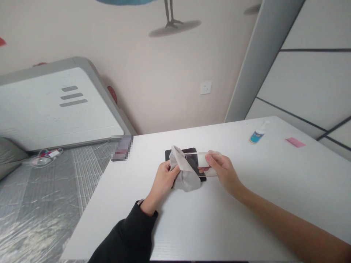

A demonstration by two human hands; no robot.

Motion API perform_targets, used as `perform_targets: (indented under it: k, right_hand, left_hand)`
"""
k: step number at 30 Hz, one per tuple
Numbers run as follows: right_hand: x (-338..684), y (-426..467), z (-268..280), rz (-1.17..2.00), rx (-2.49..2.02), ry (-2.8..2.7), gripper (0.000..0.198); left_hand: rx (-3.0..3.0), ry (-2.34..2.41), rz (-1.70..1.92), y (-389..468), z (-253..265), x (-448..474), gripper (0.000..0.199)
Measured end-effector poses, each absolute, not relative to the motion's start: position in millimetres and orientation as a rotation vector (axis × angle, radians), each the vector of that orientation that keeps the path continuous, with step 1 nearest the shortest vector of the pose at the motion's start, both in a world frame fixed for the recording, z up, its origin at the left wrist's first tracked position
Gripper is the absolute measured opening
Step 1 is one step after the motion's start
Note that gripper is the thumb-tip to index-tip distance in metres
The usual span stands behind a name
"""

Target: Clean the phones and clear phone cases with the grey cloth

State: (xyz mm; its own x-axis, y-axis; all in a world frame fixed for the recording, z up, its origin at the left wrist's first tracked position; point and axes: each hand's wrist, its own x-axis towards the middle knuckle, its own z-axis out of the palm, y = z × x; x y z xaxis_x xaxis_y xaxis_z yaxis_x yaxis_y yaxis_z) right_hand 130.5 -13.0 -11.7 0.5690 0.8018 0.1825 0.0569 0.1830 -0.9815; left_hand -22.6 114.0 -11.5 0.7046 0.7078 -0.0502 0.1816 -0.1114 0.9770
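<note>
A crumpled light grey cloth (188, 179) is gripped in my left hand (164, 177), its fingers closed and partly hidden by the folds. My right hand (221, 168) pinches what looks like a clear phone case (211, 173) with a white rectangular patch (203, 161) on it. The cloth wraps over the left end of the case. Below both lies a flat black tablet-like object (194, 150) on the white table, mostly covered by the cloth, case and hands.
On the white table (208, 226), a small spray bottle (257, 133) with a blue label stands at the far right, near a pink packet (295, 142). A blurred-out object (122, 148) lies by the left edge. The wall and its socket (205, 87) are behind.
</note>
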Motion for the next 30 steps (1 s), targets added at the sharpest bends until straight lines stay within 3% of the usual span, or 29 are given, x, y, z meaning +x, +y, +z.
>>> perform_targets:
  k: [5, 8, 12, 15, 24, 30]
  right_hand:
    - [136, -7, -24, 0.908, -1.303, -0.853, 0.054]
    - [139, -6, -29, 0.850, -1.305, -0.768, 0.046]
    - [140, -9, -26, 0.602, -1.359, -0.746, 0.051]
    - [139, -11, -20, 0.562, -1.411, -0.854, 0.032]
    - [137, -11, -21, 0.843, -1.381, -0.889, 0.028]
    - [136, -13, -18, 0.915, -1.470, -1.253, 0.022]
  left_hand:
    - [1.667, 0.814, 0.596, 115, -10, -24, 0.059]
    - [1.676, 0.824, 0.599, 114, -11, -24, 0.060]
    - [1.664, 0.712, 0.595, 112, -11, -24, 0.052]
    - [1.693, 0.637, 0.591, 113, -9, -24, 0.039]
    - [1.725, 0.741, 0.655, 111, -4, -24, 0.033]
    - [1.791, 0.800, 0.623, 112, -5, -24, 0.029]
